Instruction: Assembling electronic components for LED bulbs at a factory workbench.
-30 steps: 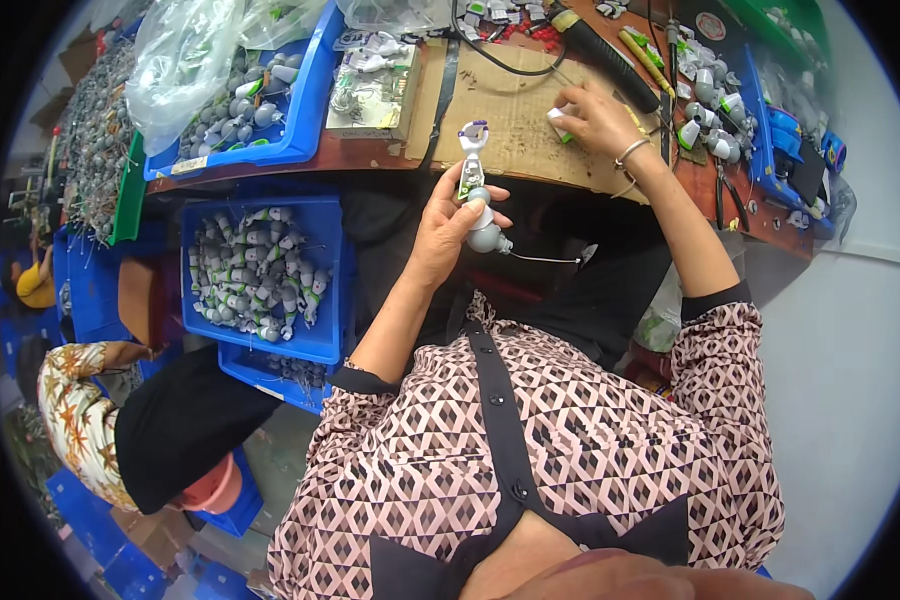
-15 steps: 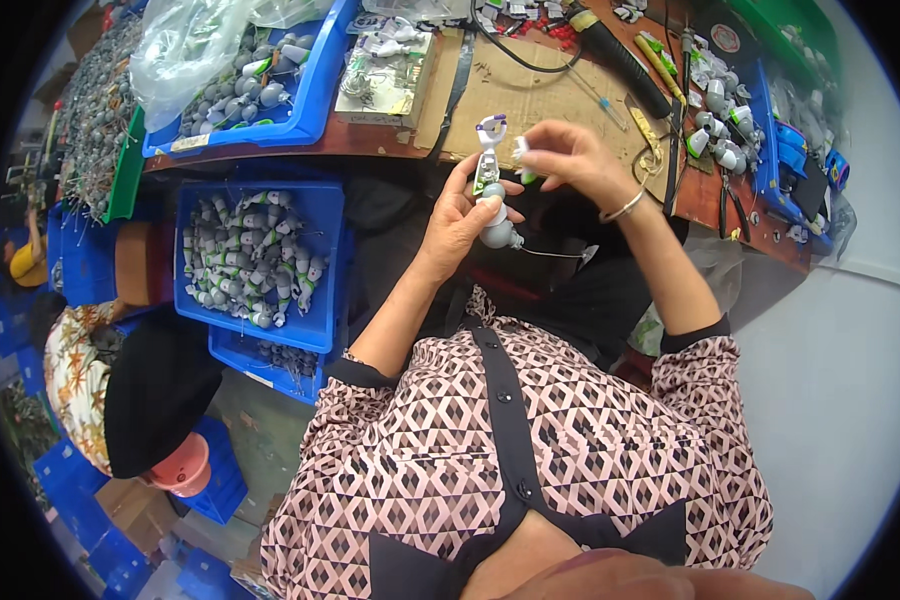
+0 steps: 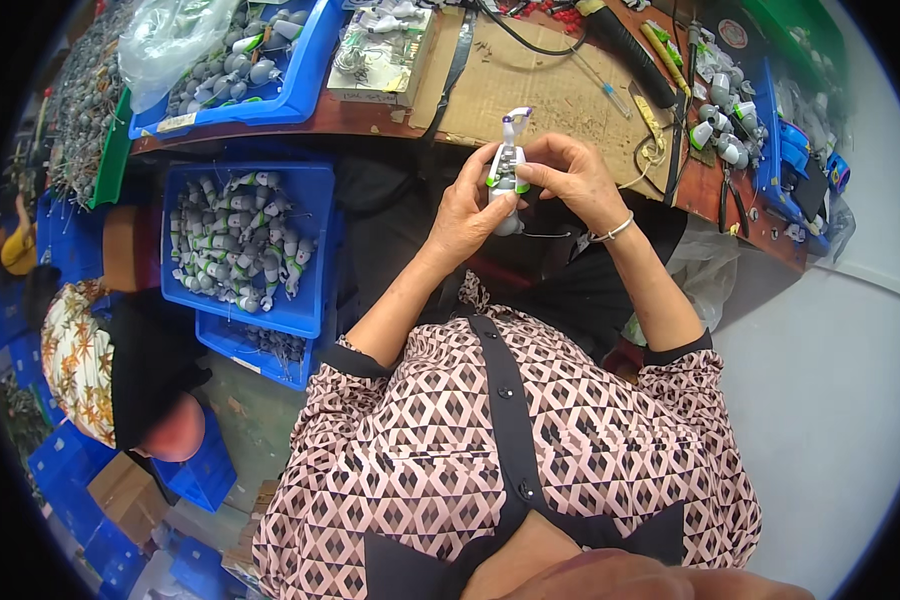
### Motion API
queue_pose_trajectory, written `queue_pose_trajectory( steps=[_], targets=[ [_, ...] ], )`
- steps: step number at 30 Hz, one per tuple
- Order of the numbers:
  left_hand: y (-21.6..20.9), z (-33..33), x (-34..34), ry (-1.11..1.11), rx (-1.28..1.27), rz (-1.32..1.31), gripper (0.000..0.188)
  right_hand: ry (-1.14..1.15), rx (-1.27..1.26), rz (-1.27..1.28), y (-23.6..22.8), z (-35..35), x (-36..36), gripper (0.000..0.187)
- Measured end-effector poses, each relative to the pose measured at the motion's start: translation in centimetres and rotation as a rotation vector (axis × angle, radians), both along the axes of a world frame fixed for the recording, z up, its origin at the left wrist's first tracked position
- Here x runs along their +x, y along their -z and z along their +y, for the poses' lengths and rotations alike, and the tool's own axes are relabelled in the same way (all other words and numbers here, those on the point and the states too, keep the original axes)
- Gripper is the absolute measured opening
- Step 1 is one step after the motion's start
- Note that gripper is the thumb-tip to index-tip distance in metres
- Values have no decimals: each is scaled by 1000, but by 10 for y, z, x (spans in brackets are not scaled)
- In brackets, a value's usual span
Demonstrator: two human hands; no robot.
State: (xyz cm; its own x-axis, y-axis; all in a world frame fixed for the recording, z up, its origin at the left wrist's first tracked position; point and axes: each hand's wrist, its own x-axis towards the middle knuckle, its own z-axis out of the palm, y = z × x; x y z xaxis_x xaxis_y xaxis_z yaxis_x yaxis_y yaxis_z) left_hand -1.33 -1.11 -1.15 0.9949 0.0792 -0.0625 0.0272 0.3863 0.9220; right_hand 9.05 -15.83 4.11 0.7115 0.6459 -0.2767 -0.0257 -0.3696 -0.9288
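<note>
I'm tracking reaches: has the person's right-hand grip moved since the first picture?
Yes: against the flat brown cardboard sheet, the bare right-hand grip has moved left and toward the body.

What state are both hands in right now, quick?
Left hand: closed around a grey, white and green rounded plastic part.
Right hand: at that part's right side; whether closed on it cannot be told.

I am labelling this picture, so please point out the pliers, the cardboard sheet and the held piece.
Pliers (image 3: 727, 184), head view: where the handles meet.
Cardboard sheet (image 3: 525, 92), head view: bare middle surface.
Held piece (image 3: 507, 168), head view: middle of its body.
</note>
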Motion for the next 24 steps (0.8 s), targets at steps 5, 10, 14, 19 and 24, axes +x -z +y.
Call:
queue_pose_trajectory(
  steps=[5, 10, 14, 19, 24],
  targets=[
    [-2, -1, 2, -9, 143, -12, 57, 42, -10, -31, 1, 1, -2, 23],
    [-2, -2, 0, -21, 210, -19, 57, 64, -29, -18, -1, 3, -9, 23],
    [1, -2, 2, -30, 381, -31, 62, 84, 80, -1, 13, 4, -10, 26],
    [-13, -7, -9, -10, 525, -74, 66, 98, 304, 471, 11, 5, -31, 29],
    [-17, -8, -20, 7, 649, -223, 64, 327, 515, 480, 22, 5, -61, 33]
  ],
)
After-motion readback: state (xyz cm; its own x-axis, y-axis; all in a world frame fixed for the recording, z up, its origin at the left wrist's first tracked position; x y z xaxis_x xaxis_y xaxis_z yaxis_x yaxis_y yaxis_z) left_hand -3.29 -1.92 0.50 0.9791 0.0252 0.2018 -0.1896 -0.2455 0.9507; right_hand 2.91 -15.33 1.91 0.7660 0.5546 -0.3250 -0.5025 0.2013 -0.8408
